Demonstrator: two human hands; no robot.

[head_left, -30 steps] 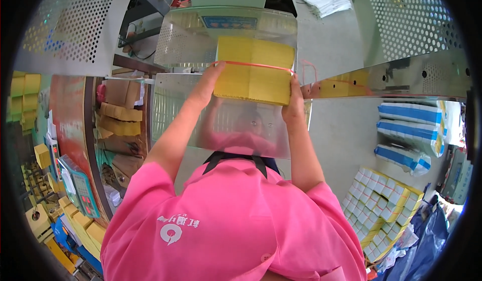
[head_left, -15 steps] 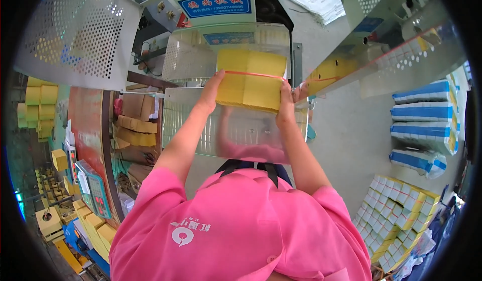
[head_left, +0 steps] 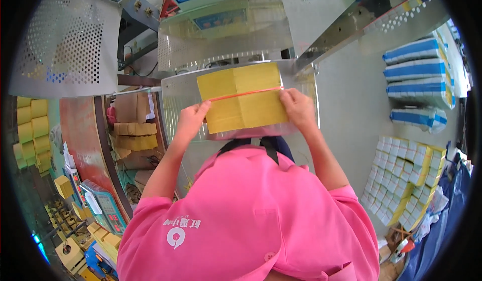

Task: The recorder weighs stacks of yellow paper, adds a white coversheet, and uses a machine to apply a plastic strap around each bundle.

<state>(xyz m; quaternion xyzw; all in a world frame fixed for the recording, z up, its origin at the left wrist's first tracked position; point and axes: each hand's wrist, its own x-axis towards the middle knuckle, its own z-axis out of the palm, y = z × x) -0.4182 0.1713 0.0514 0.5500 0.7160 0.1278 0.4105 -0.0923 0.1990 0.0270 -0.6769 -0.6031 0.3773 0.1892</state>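
A stack of yellow paper (head_left: 246, 111), bound across its middle with a red band (head_left: 236, 95), is held level between both hands over a shiny metal machine tray (head_left: 175, 88). My left hand (head_left: 192, 120) grips its left edge, thumb near the band's end. On the right edge, my right hand (head_left: 299, 109) closes round it, thumb on top just below the band. The fingers beneath the stack are hidden. A faint crease runs down the middle of its top sheet.
A perforated metal panel (head_left: 65, 45) stands at the upper left, and a metal guard bar (head_left: 346, 27) slants at the upper right. Left are a reddish-brown tabletop (head_left: 83, 135) and a teal control box (head_left: 105, 205). Blue-and-white packages (head_left: 416, 73) and banded stacks (head_left: 396, 180) lie at the right.
The banded yellow stack has come nearer my body and tilted, its right side now farther away than its left. Both hands have moved with it, and the view has shifted.
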